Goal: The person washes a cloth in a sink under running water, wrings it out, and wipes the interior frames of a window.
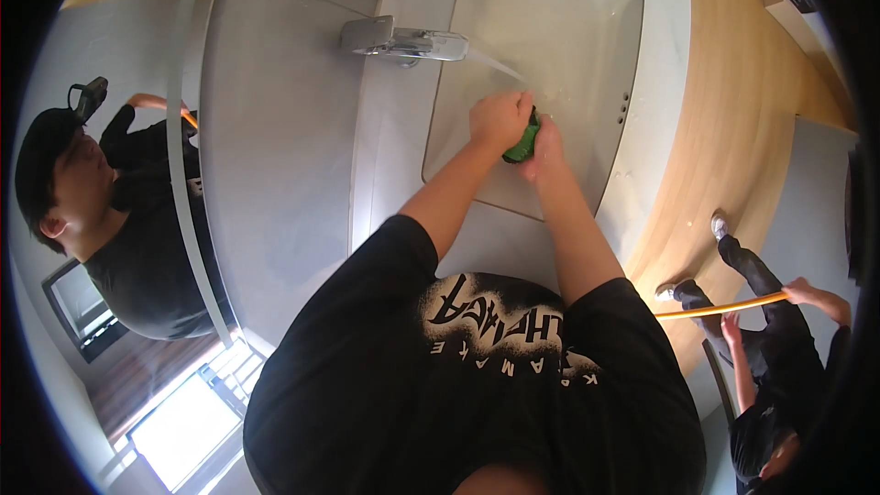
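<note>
Both of my hands are over the sink (541, 0), pressed around a crumpled green cloth (522, 145). My left hand (498, 119) lies over its upper left side with the fingers curled. From the right, my right hand (547, 148) cups the same cloth. Much of the cloth is hidden by my fingers, so I see only its green middle and lower edge. A stream of water (495, 64) runs from the chrome faucet (403, 40) and comes down close to my fingertips.
Drain holes (623, 108) dot the sink's right wall, and water drops lie on the pale counter (655, 55). To the left stands a mirror (119, 183). At the right, another person (779, 339) holds a long orange pole (724, 308) on the wooden floor (724, 147).
</note>
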Demonstrator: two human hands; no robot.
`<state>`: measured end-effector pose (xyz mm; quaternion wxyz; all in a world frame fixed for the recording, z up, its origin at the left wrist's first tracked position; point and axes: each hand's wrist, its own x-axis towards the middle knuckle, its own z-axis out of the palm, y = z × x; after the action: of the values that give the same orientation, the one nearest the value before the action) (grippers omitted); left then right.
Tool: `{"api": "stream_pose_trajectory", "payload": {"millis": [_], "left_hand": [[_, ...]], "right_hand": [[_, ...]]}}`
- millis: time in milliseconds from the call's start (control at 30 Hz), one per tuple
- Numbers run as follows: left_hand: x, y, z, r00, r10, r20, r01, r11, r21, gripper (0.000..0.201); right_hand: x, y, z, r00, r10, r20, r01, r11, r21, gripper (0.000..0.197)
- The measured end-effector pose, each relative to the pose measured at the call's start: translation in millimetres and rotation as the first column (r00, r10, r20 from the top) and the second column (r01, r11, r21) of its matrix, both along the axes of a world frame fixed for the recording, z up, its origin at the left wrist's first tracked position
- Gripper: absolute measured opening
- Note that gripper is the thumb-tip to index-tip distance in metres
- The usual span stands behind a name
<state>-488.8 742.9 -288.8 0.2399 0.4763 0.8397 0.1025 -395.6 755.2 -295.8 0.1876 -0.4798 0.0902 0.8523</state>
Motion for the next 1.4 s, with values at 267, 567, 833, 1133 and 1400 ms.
{"api": "stream_pose_trajectory", "payload": {"millis": [267, 567, 833, 1133, 1400], "left_hand": [[25, -22, 73, 0.977, -0.126, 0.170, 0.076, 0.960, 0.270, 0.034], [-84, 9, 173, 0.860, 0.041, -0.508, 0.360, 0.657, 0.662, 0.060], [-82, 17, 164, 0.829, -0.062, -0.555, 0.242, 0.935, 0.257, 0.071], [-32, -1, 47, 0.976, -0.154, -0.155, 0.209, 0.862, 0.462, 0.043], [-59, 97, -45, 0.927, -0.199, -0.318, 0.189, 0.980, -0.065, 0.052]], "right_hand": [[29, 16, 27, 0.969, -0.010, -0.246, 0.045, 0.990, 0.136, 0.029], [59, 16, -6, 0.998, -0.053, 0.042, 0.051, 0.997, 0.051, 0.022], [23, 29, 0, 0.985, 0.009, 0.172, -0.063, 0.950, 0.307, 0.034], [-13, 101, -54, 0.330, -0.142, 0.933, -0.913, 0.204, 0.354, 0.041], [-26, 89, -32, 0.649, 0.460, 0.605, -0.702, 0.668, 0.245, 0.047]]}}
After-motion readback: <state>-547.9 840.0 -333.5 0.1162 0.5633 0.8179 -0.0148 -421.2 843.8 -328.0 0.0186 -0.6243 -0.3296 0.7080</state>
